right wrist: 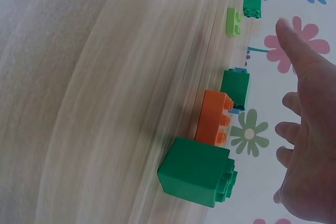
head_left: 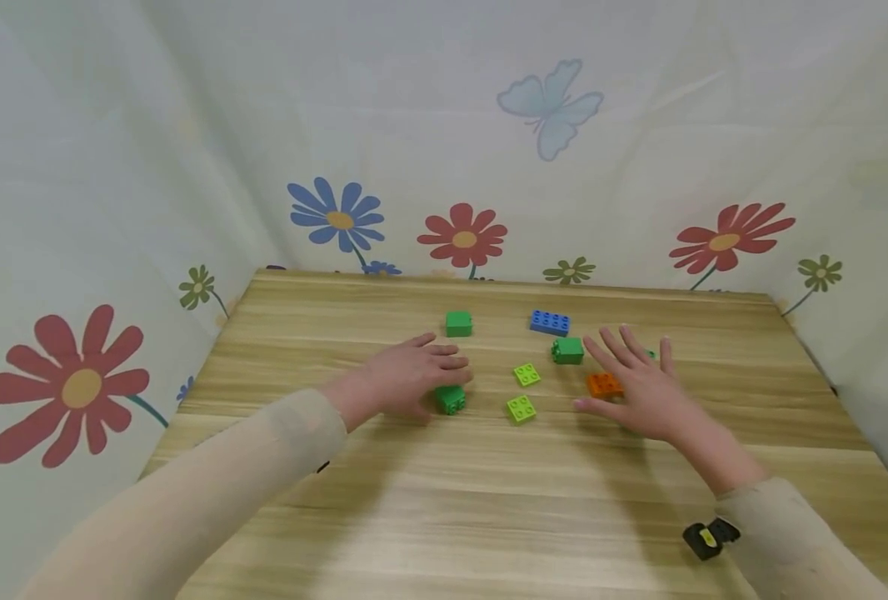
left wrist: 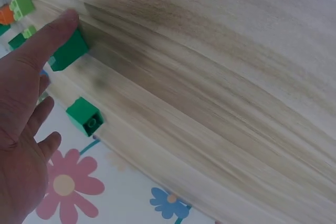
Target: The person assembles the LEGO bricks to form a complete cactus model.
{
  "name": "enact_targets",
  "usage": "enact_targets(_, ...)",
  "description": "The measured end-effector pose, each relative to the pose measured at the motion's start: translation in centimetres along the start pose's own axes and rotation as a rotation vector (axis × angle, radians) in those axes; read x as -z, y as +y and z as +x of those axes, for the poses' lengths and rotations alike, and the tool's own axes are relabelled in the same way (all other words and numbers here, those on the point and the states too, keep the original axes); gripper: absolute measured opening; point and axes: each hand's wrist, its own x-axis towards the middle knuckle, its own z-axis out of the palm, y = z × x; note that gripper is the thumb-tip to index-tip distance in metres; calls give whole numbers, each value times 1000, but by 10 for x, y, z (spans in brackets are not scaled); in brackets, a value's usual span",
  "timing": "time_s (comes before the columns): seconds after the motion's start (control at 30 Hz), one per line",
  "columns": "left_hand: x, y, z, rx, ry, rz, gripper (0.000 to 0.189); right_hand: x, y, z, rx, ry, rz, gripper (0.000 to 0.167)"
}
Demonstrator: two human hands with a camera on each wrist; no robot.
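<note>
My left hand (head_left: 416,377) is spread over the left part of the table, fingers reaching right. A green toy brick (head_left: 451,401) lies right under its fingers; in the left wrist view the index finger overlaps that brick's top. My right hand (head_left: 645,396) hovers with fingers fanned out, holding nothing. Below it lie an orange brick (head_left: 601,384) and a larger green brick (right wrist: 193,171), the latter mostly hidden by the hand in the head view. Another green brick (head_left: 567,351) lies just beyond the right fingertips. Two lime-green bricks (head_left: 521,409) sit between the hands.
Farther back on the wooden table (head_left: 429,517) lie a blue brick (head_left: 550,322) and a green brick (head_left: 458,324). A flower-printed white curtain (head_left: 414,125) rises behind the table's far edge. A small dark device (head_left: 706,540) sits at the right cuff.
</note>
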Motion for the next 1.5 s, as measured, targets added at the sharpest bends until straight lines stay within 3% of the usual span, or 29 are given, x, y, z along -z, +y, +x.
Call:
enact_targets(0.57,-1,3,4,-40,111,-85,41,-2,-8,14,54,2,31,97)
enact_targets(0.77,-4,2,2,-11,119,-129,29,-4,-14,18,72,-3,47,95)
enact_targets(1.0,-15,-1,-3,34,226,-311,31,-3,-17,26,102,12,70,94)
enact_targets(1.23,-32,1,-4,127,323,-545,34,4,-15,45,149,22,75,92)
enact_targets(1.5,-49,10,-2,211,452,-868,32,12,-4,69,91,-57,170,91)
